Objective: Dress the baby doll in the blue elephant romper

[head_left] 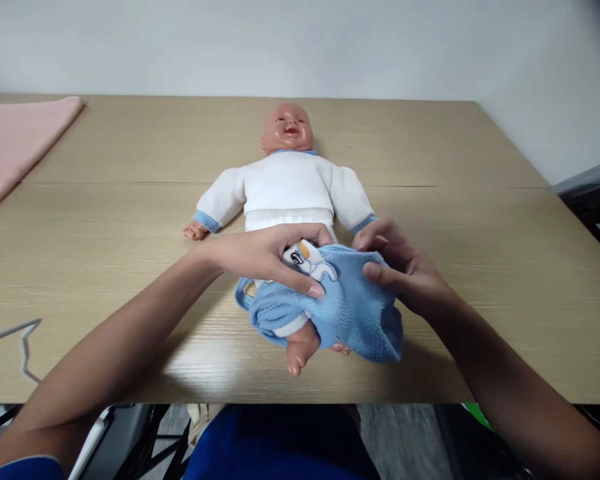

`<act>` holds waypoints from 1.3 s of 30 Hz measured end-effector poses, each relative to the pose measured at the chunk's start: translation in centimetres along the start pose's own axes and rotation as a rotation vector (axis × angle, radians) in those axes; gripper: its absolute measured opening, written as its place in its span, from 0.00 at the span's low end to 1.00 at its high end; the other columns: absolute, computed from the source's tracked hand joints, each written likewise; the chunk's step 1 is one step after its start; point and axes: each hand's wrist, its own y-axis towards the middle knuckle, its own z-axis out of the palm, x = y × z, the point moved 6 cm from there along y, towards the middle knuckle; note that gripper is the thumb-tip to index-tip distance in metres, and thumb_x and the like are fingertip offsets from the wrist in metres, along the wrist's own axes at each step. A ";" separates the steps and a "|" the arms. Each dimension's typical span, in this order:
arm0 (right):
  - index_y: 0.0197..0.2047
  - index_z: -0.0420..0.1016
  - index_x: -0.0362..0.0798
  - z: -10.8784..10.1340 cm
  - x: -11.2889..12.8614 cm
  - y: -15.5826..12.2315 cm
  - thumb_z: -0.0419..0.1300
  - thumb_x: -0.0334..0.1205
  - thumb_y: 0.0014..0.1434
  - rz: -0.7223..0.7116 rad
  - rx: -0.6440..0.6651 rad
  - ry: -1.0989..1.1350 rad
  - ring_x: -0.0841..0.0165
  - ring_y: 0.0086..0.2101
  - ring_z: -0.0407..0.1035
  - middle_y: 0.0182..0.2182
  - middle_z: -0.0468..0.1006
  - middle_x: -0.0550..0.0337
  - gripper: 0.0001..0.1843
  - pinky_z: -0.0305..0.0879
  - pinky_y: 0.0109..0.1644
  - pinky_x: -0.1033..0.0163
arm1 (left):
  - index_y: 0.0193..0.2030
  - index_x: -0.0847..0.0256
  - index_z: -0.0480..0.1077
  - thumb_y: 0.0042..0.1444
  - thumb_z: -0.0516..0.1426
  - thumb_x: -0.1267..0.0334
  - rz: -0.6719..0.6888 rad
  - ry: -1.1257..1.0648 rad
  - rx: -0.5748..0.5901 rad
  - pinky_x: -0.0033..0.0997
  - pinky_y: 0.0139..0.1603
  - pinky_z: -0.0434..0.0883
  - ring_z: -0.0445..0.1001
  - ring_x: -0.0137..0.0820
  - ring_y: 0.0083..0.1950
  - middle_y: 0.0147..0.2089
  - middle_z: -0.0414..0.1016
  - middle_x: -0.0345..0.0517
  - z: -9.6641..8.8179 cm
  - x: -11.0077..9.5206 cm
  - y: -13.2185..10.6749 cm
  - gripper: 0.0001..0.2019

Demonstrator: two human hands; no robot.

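A baby doll (pixel 290 183) lies on its back, head toward the wall, in a white long-sleeved top with blue cuffs. Around its legs is a blue terry garment (pixel 360 303) with an embroidered white animal face; one bare foot pokes out of a white-edged leg opening, and a little of the other foot shows below the cloth. My left hand (pixel 275 257) grips this garment over the doll's hip, thumb on top and fingers largely hidden. With my right hand (pixel 397 267), I pinch its upper edge on the right, beside the doll's cuff.
Pale wood covers the table (pixel 480 267), its front edge close to my body. A folded pink cloth (pixel 25 143) lies at the far left. Near the front left is a white wire hanger (pixel 25 333), partly behind my forearm. Dark objects stand beyond the right edge.
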 end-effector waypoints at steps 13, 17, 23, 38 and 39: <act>0.44 0.80 0.54 -0.1 -2.7 -0.1 0.82 0.58 0.59 0.212 -0.063 0.251 0.71 0.31 0.70 0.36 0.77 0.65 0.23 0.71 0.34 0.68 | 0.57 0.58 0.75 0.67 0.74 0.56 -0.033 -0.057 0.008 0.26 0.45 0.77 0.79 0.32 0.47 0.48 0.79 0.43 0.1 0.6 -0.4 0.19; 0.43 0.72 0.54 0.0 -0.9 0.2 0.77 0.56 0.68 0.109 -0.055 0.090 0.75 0.25 0.60 0.31 0.69 0.69 0.22 0.60 0.27 0.71 | 0.50 0.58 0.80 0.66 0.74 0.58 -0.063 -0.074 0.186 0.28 0.52 0.78 0.82 0.33 0.48 0.46 0.84 0.41 1.6 0.7 -0.3 0.13; 0.49 0.83 0.47 0.8 0.2 -0.8 0.75 0.58 0.69 0.295 0.406 -0.102 0.72 0.31 0.69 0.33 0.76 0.64 0.22 0.68 0.34 0.69 | 0.51 0.61 0.83 0.76 0.65 0.55 0.036 0.011 0.260 0.37 0.62 0.80 0.82 0.40 0.54 0.51 0.85 0.49 1.6 0.5 0.0 0.11; 0.54 0.87 0.57 0.5 -3.5 -0.3 0.76 0.64 0.66 0.268 0.015 0.225 0.69 0.40 0.79 0.43 0.85 0.62 0.24 0.78 0.47 0.67 | 0.53 0.57 0.83 0.62 0.75 0.47 -0.044 -0.229 0.199 0.36 0.51 0.86 0.87 0.42 0.50 0.49 0.89 0.49 0.9 3.5 -0.7 0.21; 0.56 0.87 0.55 0.6 -3.5 -0.3 0.75 0.64 0.68 0.297 0.056 0.225 0.69 0.40 0.79 0.44 0.86 0.61 0.25 0.78 0.45 0.68 | 0.52 0.58 0.83 0.64 0.74 0.47 -0.038 -0.215 0.167 0.35 0.52 0.86 0.87 0.41 0.50 0.49 0.89 0.48 0.6 3.5 -0.6 0.19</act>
